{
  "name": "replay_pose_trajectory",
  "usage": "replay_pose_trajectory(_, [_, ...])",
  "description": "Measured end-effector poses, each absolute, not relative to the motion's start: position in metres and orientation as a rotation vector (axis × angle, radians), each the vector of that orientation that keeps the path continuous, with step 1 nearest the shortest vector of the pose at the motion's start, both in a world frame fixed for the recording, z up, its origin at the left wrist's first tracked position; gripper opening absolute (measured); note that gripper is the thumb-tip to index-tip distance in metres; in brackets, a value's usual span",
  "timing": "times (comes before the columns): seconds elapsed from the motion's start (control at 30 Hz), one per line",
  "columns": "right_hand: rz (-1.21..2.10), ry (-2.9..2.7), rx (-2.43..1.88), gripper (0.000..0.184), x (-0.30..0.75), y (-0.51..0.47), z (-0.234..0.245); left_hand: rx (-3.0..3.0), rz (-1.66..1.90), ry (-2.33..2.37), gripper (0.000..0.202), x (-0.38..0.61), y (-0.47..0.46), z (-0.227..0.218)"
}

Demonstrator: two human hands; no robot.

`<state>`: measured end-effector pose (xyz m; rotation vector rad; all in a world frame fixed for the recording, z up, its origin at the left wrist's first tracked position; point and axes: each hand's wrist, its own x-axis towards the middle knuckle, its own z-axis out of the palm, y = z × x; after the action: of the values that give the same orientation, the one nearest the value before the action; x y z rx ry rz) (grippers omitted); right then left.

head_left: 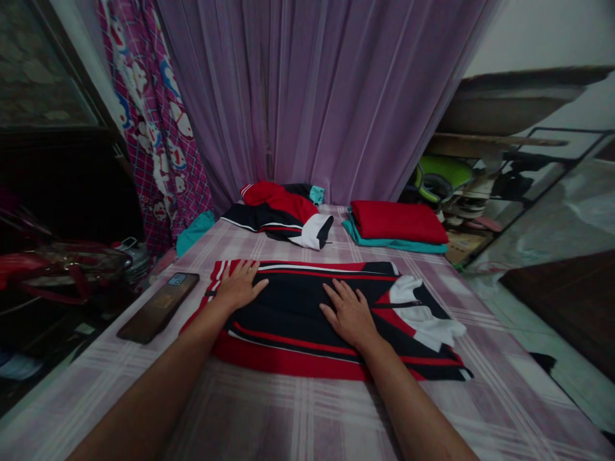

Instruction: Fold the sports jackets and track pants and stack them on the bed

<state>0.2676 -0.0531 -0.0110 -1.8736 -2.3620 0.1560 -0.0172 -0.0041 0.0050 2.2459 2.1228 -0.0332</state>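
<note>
A navy, red and white zip-neck jacket (pixel 293 314) lies flat on the checked cloth, its white collar (pixel 423 314) toward the right and its striped hem toward the left. On the hem end rests my left hand (pixel 239 286), palm down with the fingers spread. My right hand (pixel 350 314) lies flat on the navy middle, just left of the collar, fingers apart. Neither hand grips the fabric. Part of the jacket is hidden beneath my hands and right forearm.
A phone (pixel 161 307) lies left of the jacket. Behind it are a crumpled garment (pixel 283 214) in matching colours and a folded red and teal stack (pixel 396 224). A purple curtain (pixel 307 96) hangs at the back. The checked cloth (pixel 269 416) covers the surface.
</note>
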Motion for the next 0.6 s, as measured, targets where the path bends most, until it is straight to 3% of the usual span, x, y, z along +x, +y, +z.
replay_pose_trajectory(0.4, [0.260,-2.530,-1.674,0.060,0.251,-0.016,0.010,2.241,-0.043,2.144,0.071,-0.018,-0.002,0.004])
replay_pose_trajectory(0.6, [0.143,-2.145,-2.250,0.059,0.324,0.016,-0.011,2.249,-0.055,2.147,0.073,-0.020,0.000,0.001])
